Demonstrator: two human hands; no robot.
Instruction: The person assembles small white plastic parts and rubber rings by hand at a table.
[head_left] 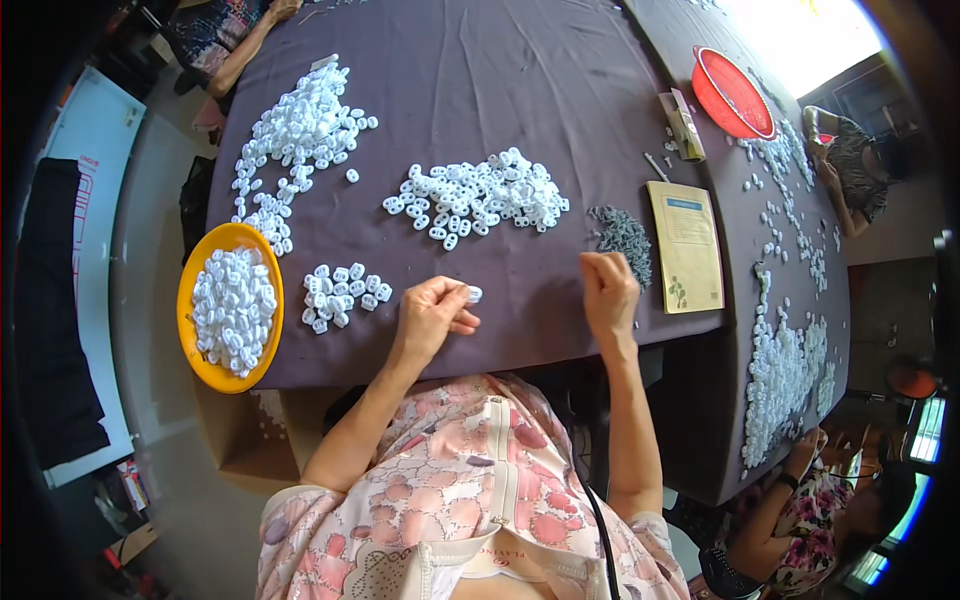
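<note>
My left hand (pixel 430 315) pinches a small white oval plastic piece (pixel 474 294) between thumb and fingers, just above the table's near edge. My right hand (pixel 609 290) is closed, fingers curled together, beside a heap of small grey parts (pixel 622 240) too small to name. Whatever it may hold is hidden. Beyond my hands lies a pile of similar white oval pieces (pixel 480 195), each with dark marks or holes. A smaller white cluster (pixel 343 295) sits left of my left hand.
At the left edge stands a yellow bowl (pixel 185 310) full of white pieces; behind it spreads a larger white pile (pixel 300 130). A tan booklet or packet (pixel 688 260) lies right of the grey heap. Farther right are a red basket (pixel 712 100), translucent pieces (pixel 780 380) and other people.
</note>
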